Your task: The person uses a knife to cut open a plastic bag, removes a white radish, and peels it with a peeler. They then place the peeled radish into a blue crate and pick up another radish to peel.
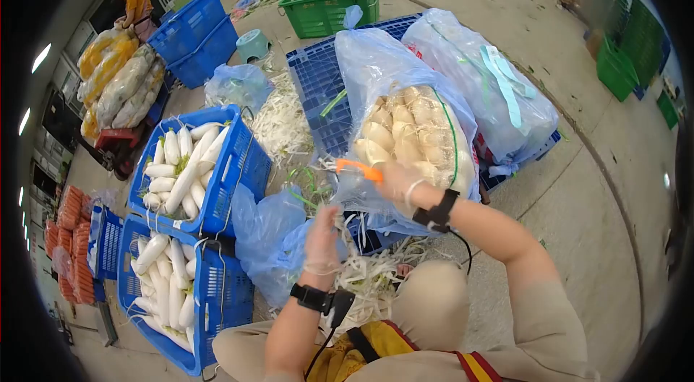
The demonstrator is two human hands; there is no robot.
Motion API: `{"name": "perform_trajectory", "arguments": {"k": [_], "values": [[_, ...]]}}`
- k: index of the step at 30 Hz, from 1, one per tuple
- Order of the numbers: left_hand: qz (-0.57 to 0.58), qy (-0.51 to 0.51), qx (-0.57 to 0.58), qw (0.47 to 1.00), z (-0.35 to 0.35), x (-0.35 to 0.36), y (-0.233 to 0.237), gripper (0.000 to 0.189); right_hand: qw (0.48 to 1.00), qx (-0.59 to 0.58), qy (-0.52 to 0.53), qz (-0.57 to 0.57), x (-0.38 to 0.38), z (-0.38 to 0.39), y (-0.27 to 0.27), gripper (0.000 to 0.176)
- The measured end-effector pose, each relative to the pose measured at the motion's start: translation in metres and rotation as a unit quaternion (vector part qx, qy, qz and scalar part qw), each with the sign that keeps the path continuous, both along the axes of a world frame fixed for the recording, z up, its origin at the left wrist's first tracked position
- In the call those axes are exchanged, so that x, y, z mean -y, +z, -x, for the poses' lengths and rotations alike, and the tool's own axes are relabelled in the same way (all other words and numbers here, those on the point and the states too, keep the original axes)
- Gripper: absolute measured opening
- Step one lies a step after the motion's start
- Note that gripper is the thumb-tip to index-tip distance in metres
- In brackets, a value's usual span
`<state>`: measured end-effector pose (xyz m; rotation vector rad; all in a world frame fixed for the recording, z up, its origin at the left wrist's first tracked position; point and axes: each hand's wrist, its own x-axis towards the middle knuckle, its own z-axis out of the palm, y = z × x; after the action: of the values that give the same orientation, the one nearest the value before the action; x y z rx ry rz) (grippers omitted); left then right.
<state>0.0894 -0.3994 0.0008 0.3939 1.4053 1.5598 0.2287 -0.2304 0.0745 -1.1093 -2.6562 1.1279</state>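
Observation:
My right hand (400, 181) is closed on an orange peeler (359, 169), over the near side of an opened bluish plastic bag (369, 57). Thick, pale yellowish root vegetables (408, 129) lie stacked in the bag, with a green strap running down them. My left hand (322, 243) is raised in front of me beside crumpled blue plastic (267, 226); its fingers are stretched upward and nothing shows in them. On my left stand two blue crates, a far one (235, 165) and a near one (224, 302), both filled with white radishes (177, 277).
A blue pallet (311, 86) carries the opened bag and another wrapped bag (470, 71). White peelings (285, 122) litter the floor. Beyond are a green crate (329, 10), a small stool (253, 44), and stacked blue crates (195, 42). A person (136, 6) stands at the far left.

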Motion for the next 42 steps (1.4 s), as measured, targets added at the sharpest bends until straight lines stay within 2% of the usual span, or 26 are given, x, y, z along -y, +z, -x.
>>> {"name": "perform_trajectory", "arguments": {"k": [1,2,4,5,7,9,11,13,15,17,21,23,25,28,30,32,34,35,37,39,41,42], "values": [[0.033,0.041,0.022,0.998,0.006,0.010,-0.004,0.041,0.994,0.067,-0.047,-0.066,-0.007,0.007,-0.002,0.034],[0.065,0.084,0.044,0.993,0.008,0.020,-0.008,0.037,0.994,0.069,-0.041,-0.071,-0.016,0.018,-0.011,0.034],[0.049,0.100,0.058,0.992,0.007,0.040,-0.013,0.034,0.977,0.088,-0.106,-0.160,-0.035,0.042,-0.035,0.034],[0.037,0.110,0.070,0.991,0.004,0.049,-0.013,0.030,0.977,0.091,-0.100,-0.163,-0.042,0.050,-0.037,0.034],[0.042,0.110,0.094,0.989,-0.004,0.061,-0.002,0.030,0.979,0.083,-0.183,-0.041,-0.058,0.066,-0.039,0.038],[0.046,0.109,0.118,0.986,-0.004,0.073,0.000,0.031,0.983,0.048,-0.177,-0.008,-0.073,0.070,-0.059,0.041],[0.034,0.081,0.111,0.990,-0.003,0.086,-0.003,0.032,0.995,0.060,-0.081,-0.020,-0.067,0.065,-0.065,0.044],[0.031,0.084,0.122,0.989,-0.003,0.094,-0.003,0.032,0.996,0.050,-0.064,-0.038,-0.056,0.058,-0.061,0.044],[0.032,0.081,0.129,0.988,-0.002,0.101,-0.002,0.033,0.994,0.045,-0.006,-0.102,-0.048,0.048,-0.060,0.040],[0.018,0.102,0.133,0.986,-0.001,0.104,0.002,0.027,0.993,0.042,-0.016,-0.105,-0.043,0.028,-0.055,0.038],[0.021,0.091,0.143,0.985,-0.002,0.112,0.011,0.028,0.994,0.014,-0.026,-0.103,-0.003,-0.002,-0.026,0.033],[0.009,0.063,0.140,0.988,-0.002,0.115,0.012,0.037,0.991,0.025,-0.005,-0.133,0.021,-0.004,-0.032,0.032],[-0.009,0.057,0.147,0.987,-0.003,0.116,0.011,0.037,0.985,0.036,0.018,-0.166,0.037,-0.007,-0.033,0.030],[-0.033,0.057,0.157,0.985,-0.001,0.122,0.014,0.035,0.980,-0.021,0.018,-0.199,0.042,-0.005,-0.035,0.028],[-0.048,0.058,0.165,0.983,0.004,0.121,0.018,0.033,0.965,-0.150,-0.165,-0.138,0.023,-0.017,-0.035,0.028],[-0.032,0.064,0.147,0.987,0.003,0.123,0.020,0.033,0.934,-0.259,-0.217,-0.115,-0.002,-0.027,-0.019,0.029],[-0.029,0.055,0.144,0.988,-0.001,0.120,0.020,0.035,0.913,-0.324,-0.239,-0.061,0.025,-0.020,0.063,0.028],[-0.026,0.049,0.135,0.989,-0.002,0.118,0.021,0.037,0.911,-0.324,-0.246,-0.063,0.024,-0.019,0.084,0.028],[-0.046,0.008,0.134,0.990,-0.008,0.111,0.021,0.040,0.892,-0.424,-0.152,0.040,0.022,-0.019,0.120,0.024],[-0.073,-0.025,0.133,0.988,-0.014,0.100,0.028,0.043,0.894,-0.426,-0.128,0.049,0.043,-0.015,0.152,0.022],[-0.094,-0.160,0.253,0.949,-0.026,0.090,0.042,0.050,0.898,-0.423,-0.105,0.064,0.079,-0.007,0.178,0.020],[-0.094,-0.159,0.251,0.950,-0.035,0.087,0.059,0.050,0.907,-0.405,-0.104,0.051,0.104,-0.003,0.187,0.021]]}}
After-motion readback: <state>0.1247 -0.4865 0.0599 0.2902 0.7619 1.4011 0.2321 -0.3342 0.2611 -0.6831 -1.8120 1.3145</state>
